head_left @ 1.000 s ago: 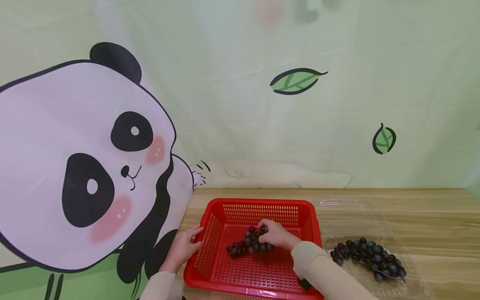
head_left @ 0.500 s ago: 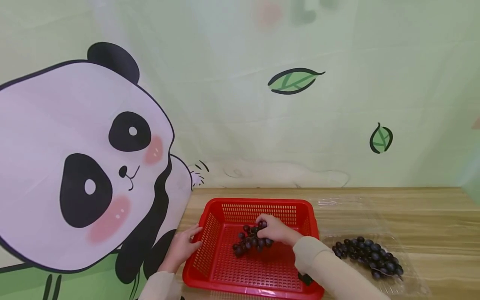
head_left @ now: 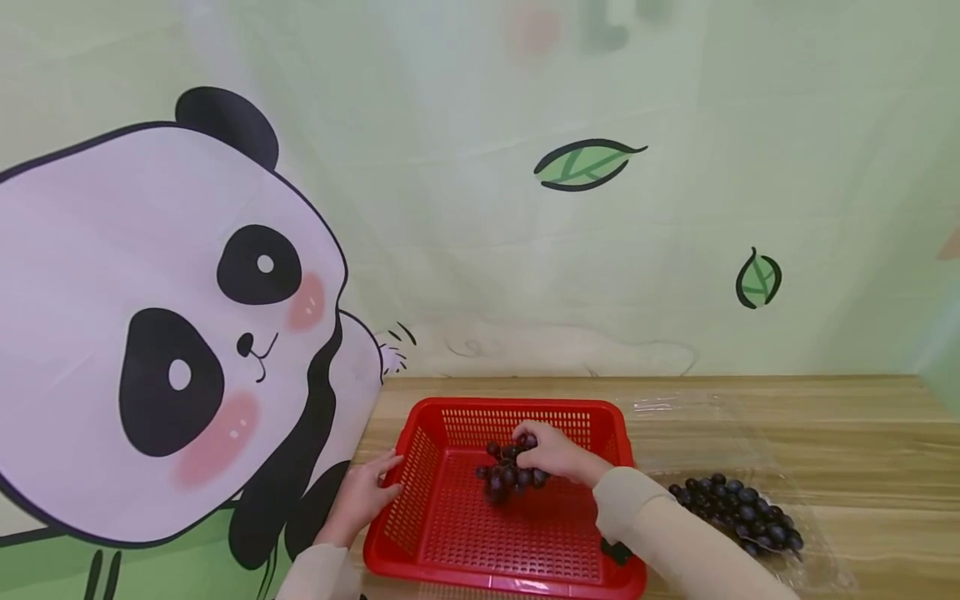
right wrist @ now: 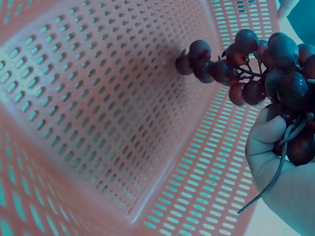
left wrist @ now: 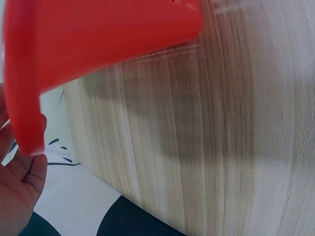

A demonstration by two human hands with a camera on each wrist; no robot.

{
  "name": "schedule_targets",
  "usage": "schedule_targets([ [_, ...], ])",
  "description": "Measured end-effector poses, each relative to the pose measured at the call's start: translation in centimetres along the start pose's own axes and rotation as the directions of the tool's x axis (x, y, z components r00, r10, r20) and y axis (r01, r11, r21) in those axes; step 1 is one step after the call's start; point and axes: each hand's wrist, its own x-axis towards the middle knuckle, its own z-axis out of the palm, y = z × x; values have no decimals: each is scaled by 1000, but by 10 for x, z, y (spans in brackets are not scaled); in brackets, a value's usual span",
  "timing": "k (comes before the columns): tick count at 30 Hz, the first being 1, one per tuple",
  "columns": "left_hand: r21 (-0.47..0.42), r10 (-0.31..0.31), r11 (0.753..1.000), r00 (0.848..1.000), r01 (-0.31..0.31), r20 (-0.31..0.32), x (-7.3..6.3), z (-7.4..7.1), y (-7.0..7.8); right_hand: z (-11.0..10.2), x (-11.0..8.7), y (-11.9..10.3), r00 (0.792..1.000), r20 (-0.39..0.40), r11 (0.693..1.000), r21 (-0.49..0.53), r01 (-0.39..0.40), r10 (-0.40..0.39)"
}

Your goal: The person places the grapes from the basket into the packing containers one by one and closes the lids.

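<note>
Wood-grained desk (head_left: 862,450); right grip (head_left: 553,453) pinching round, glossy dark grapes (head_left: 507,480) over slotted red plastic basket (head_left: 517,546), left grip (head_left: 364,493) loose-fingered against its rim (left wrist: 23,73); second bunch (head_left: 742,505) in clear plastic tray (head_left: 822,562)

Right hand (head_left: 553,452) holding grapes (head_left: 507,478), red basket (head_left: 517,542), left hand (head_left: 363,495) at rim (head_left: 377,533), panda backdrop (head_left: 97,242)

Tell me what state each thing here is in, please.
Red basket: upright, open on top.
Right hand: gripping, inside the basket.
Held grapes: on their stems, in the right hand.
Left hand: touching the basket's rim.
Clear container: open, lid laid back.
Other grapes: lying in the clear container.
</note>
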Motion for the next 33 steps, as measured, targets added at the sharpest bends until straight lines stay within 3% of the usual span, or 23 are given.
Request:
schedule_targets([
  [8,-28,-37,999,999,37,23,1,1,0,-9,-6,-10,1000,17,1000,19,16,-16],
  [23,-1,-8,1000,1000,8,15,2,1,0,-27,-14,-25,998,38,998,49,43,-45],
  [33,21,6,1000,1000,-6,4,2,1,-2,-42,-26,-36,993,61,991,87,99,-104],
])
